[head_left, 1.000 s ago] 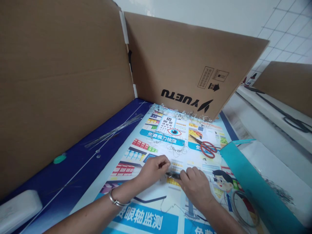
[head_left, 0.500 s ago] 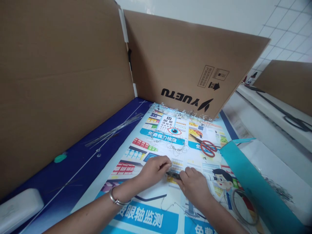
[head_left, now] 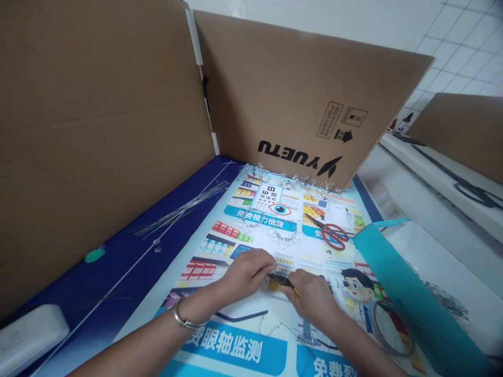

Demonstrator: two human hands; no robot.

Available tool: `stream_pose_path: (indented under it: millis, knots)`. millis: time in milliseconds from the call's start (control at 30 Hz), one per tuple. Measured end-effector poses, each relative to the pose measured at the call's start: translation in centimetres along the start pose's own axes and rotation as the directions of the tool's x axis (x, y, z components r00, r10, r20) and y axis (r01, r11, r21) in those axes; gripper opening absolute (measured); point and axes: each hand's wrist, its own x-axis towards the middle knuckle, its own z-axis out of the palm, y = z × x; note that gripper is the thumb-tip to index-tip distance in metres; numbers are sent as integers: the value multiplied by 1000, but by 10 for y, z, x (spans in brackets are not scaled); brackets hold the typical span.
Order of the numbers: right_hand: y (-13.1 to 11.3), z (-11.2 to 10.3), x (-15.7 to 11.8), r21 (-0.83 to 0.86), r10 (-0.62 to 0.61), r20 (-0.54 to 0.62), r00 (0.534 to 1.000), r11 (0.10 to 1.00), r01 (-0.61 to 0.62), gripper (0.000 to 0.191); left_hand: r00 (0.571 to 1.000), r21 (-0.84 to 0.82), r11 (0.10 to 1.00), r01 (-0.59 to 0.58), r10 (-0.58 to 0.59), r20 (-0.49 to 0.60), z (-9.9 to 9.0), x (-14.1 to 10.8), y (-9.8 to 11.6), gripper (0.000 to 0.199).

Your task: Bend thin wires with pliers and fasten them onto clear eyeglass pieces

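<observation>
My right hand (head_left: 312, 294) is wrapped round small pliers (head_left: 281, 280) with dark jaws and a bit of yellow handle, pointing left. The jaw tips reach the fingertips of my left hand (head_left: 249, 269), which are pinched together. What the left fingers pinch is too small to make out. A silver bangle circles the left wrist. Beyond the hands, a beaded wire piece (head_left: 286, 238) lies on the printed sheet (head_left: 255, 251), and red-handled scissors (head_left: 332, 235) rest to its right.
Cardboard panels (head_left: 306, 94) stand behind and at the left. More wire pieces (head_left: 294, 180) line the back panel's foot. Thin wires (head_left: 184, 207) lie on the blue surface. A teal-edged box (head_left: 408, 283) and wire coil (head_left: 392, 327) are at right, a white case (head_left: 33, 335) at left.
The pliers have turned slightly in my right hand, and their yellow handle now shows. Both hands remain close together. The whole view has shifted a little.
</observation>
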Motion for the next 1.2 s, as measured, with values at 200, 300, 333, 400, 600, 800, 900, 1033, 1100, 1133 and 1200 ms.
stream_pose_path:
  millis: [200, 300, 333, 400, 600, 800, 900, 1033, 1100, 1133, 1200]
  knots:
    - [4, -4, 2, 37, -12, 57, 998, 999, 10, 31, 998, -10, 998, -54, 55, 39, 1, -4, -8, 15]
    - [7, -5, 2, 73, -27, 72, 997, 997, 22, 32, 995, -16, 996, -86, 87, 52, 1, -6, -10, 18]
    - [7, -5, 1, 87, -35, 76, 996, 996, 28, 32, 994, -16, 996, -93, 94, 56, 1, -6, -10, 18]
    - [7, -5, 1, 99, -43, 78, 996, 994, 35, 32, 995, -10, 997, -82, 83, 63, 1, -4, -8, 17]
    - [4, -1, -1, 56, 53, -18, 998, 997, -52, 26, 979, 6, 979, 205, -205, 21, -5, 4, -5, 13]
    - [10, -1, 0, 180, 129, -42, 991, 976, -119, 26, 922, 41, 921, 387, -388, 9, -7, 8, -14, 12]
    - [12, -2, -1, 222, 116, -36, 993, 969, -105, 25, 914, 59, 914, 402, -405, 39, -6, 8, -16, 13]
    - [10, 0, -2, 209, 88, -64, 994, 975, -73, 25, 899, 94, 899, 427, -433, 63, -5, 7, -18, 14]
    - [9, 1, -2, 142, 67, -109, 992, 989, -51, 24, 889, 125, 886, 447, -456, 49, -4, 7, -19, 14]
    - [8, 2, -2, 90, 51, -134, 990, 995, -39, 24, 885, 140, 879, 456, -465, 37, -4, 6, -19, 14]
    - [8, 2, -1, -28, 14, -178, 984, 999, -19, 24, 879, 164, 868, 468, -477, 16, -2, 6, -20, 14]
